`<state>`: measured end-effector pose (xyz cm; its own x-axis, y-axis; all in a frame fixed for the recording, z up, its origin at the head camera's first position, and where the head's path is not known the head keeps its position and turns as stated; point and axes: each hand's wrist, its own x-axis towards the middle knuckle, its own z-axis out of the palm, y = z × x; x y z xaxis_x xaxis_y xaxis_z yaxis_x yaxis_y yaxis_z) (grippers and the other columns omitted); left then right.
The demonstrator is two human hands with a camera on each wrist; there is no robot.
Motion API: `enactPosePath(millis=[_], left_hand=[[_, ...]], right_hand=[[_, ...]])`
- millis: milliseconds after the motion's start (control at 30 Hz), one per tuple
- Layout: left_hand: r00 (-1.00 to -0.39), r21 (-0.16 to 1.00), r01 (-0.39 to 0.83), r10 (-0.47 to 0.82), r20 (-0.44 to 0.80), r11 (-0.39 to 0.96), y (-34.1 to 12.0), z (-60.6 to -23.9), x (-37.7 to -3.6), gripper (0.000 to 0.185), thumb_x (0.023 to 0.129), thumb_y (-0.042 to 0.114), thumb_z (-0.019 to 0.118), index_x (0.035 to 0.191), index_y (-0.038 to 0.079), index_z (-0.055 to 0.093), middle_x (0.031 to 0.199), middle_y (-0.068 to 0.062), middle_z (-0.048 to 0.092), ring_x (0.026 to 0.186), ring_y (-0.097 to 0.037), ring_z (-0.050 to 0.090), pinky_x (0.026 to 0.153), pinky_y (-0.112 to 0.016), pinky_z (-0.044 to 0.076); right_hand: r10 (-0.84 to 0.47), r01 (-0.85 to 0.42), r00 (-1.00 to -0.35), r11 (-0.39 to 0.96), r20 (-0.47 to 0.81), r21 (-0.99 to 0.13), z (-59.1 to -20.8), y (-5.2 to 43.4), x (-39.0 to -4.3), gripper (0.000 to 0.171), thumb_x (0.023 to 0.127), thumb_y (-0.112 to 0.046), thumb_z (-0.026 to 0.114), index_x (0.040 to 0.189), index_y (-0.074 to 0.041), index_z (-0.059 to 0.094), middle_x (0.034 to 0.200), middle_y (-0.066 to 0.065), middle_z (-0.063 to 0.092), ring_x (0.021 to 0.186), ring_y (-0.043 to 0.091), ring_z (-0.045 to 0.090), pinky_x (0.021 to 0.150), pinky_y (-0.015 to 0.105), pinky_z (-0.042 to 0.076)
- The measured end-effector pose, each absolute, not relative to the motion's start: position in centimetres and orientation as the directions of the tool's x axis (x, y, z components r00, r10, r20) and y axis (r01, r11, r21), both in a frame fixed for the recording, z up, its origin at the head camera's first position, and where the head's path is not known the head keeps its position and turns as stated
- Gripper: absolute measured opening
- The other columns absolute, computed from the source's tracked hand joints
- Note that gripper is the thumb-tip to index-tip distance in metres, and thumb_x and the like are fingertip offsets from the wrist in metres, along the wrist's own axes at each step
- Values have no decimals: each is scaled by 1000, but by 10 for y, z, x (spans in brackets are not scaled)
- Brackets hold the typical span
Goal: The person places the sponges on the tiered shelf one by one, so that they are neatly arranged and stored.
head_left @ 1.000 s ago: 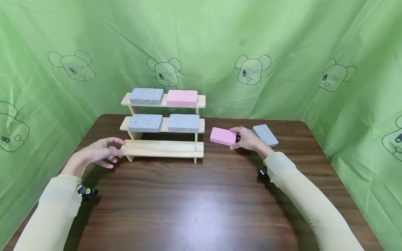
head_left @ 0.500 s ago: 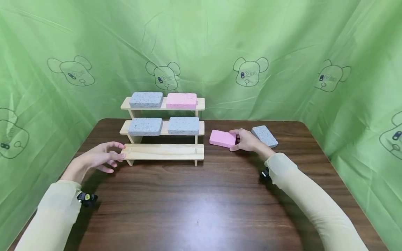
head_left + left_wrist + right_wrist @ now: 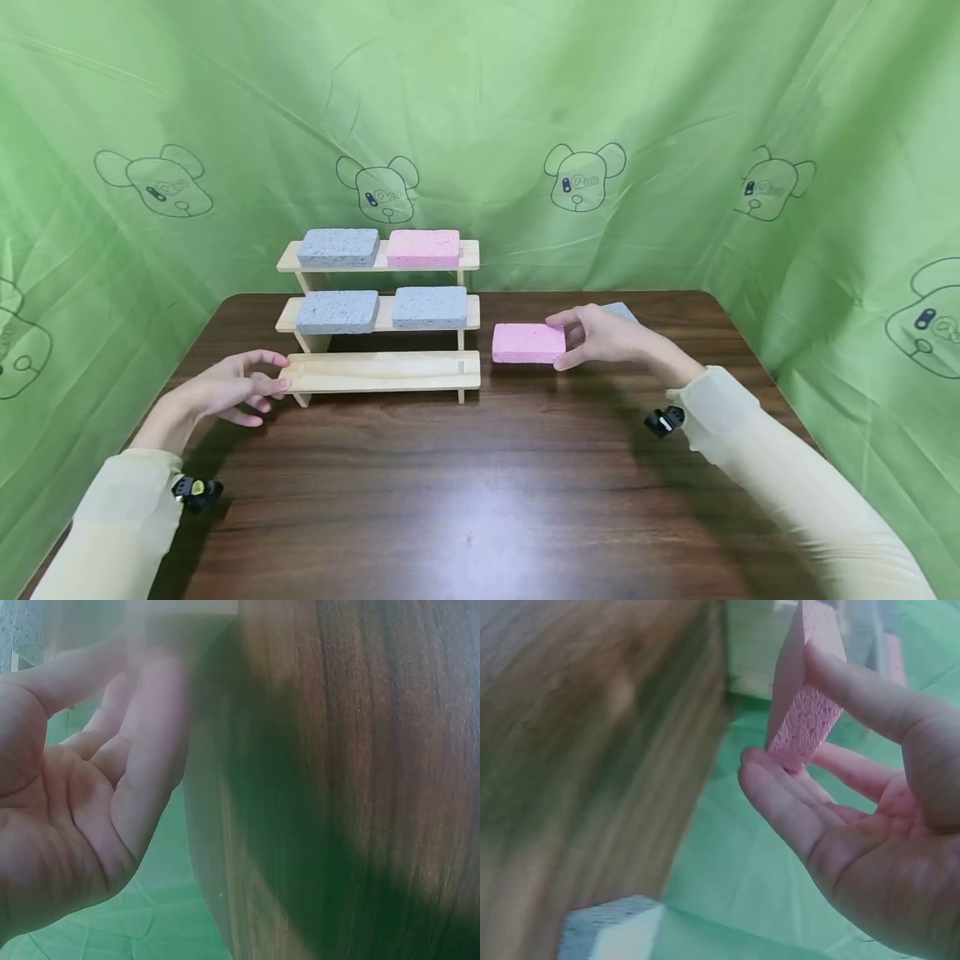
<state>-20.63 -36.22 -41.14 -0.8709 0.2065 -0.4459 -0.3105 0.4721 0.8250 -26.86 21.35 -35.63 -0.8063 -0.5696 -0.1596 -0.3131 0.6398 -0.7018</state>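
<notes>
My right hand (image 3: 564,342) grips the right end of a pink sponge (image 3: 525,342), thumb below and fingers on top, just right of a three-tier wooden shelf (image 3: 382,372). The right wrist view shows that pink sponge (image 3: 804,724) pinched in the right hand (image 3: 780,705). My left hand (image 3: 279,373) touches the left end of the bare bottom tier with relaxed fingers; the left wrist view shows the left hand (image 3: 127,712) holding nothing. The middle tier carries two grey sponges (image 3: 337,311) (image 3: 429,307). On the top tier lie a grey sponge (image 3: 337,247) and a pink one (image 3: 423,247).
Another grey sponge (image 3: 622,310) lies on the dark wooden table (image 3: 465,492) behind my right hand, mostly hidden; it also shows low in the right wrist view as a grey sponge (image 3: 611,930). A green printed cloth (image 3: 675,125) surrounds the table on three sides.
The right hand has closed on the pink sponge, squared it up and shifted it slightly left, now covering most of the loose grey sponge. The left hand has stayed at the shelf's end.
</notes>
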Motion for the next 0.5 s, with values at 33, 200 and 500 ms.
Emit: enactPosePath(millis=[33,200,500], left_hand=[[-872,825,-314,202,-447,471,-363,-411,-206,61,99,25,69,145,7,33,113,-19,64,80,-23,63,68,-45,61],[-877,826,-299,205,-435,477,-362,-412,-206,61,99,26,69,145,6,33,114,-20,64,81,-23,63,68,-45,62],[-880,830,-290,208,-427,477,-363,-414,-206,62,100,24,67,148,5,33,112,-16,65,82,-24,63,66,-45,61]], right_hand=[[-579,-320,-800,633,-157,-705,-352,212,-267,78,79,-14,89,143,7,50,115,15,72,103,24,71,88,37,56],[-610,-336,-779,601,-145,-725,-340,201,-259,79,78,-21,91,144,-1,53,121,10,71,110,21,69,96,43,53],[-732,-403,-681,406,-28,-820,-341,156,-241,78,76,-17,92,142,1,55,137,12,59,117,26,65,104,46,49]])
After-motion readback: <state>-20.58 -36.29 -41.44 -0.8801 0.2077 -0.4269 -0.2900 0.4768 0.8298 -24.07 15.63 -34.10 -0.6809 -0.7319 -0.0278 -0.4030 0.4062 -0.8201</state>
